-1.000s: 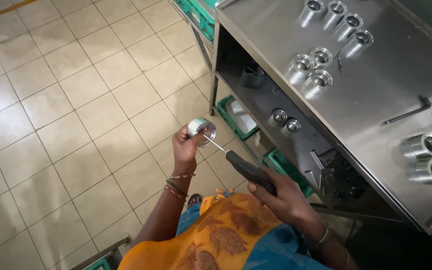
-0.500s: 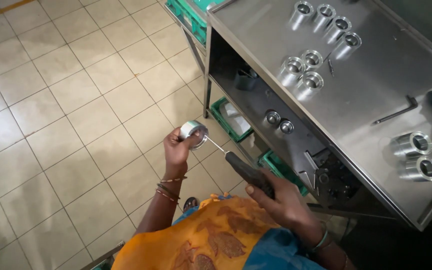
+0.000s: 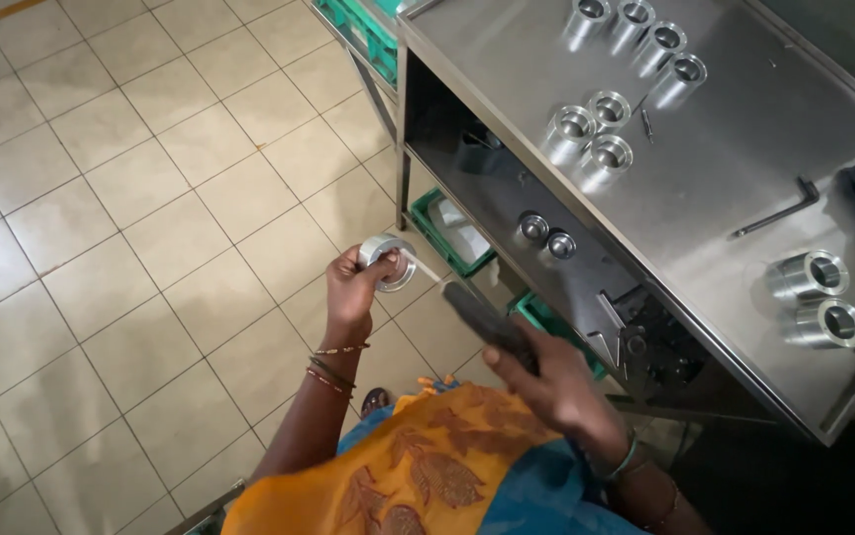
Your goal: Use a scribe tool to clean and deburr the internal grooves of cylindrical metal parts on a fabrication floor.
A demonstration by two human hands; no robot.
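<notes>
Grip: your left hand [image 3: 353, 287] clasps metal ring [image 3: 388, 262] steady; right hand [image 3: 546, 381] clamps dark-handled tool [image 3: 487, 322], tip inside bore.

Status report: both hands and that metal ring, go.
Left hand gripping shiny cylindrical metal ring. Right hand holding dark-handled tool, thin tip at ring. Nothing between them.

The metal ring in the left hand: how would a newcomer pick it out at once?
Start at the steel table on the right, then look left over the tiled floor. The left hand holds the metal ring there. Unlike the metal cylinders on the table, it is held up.
</notes>
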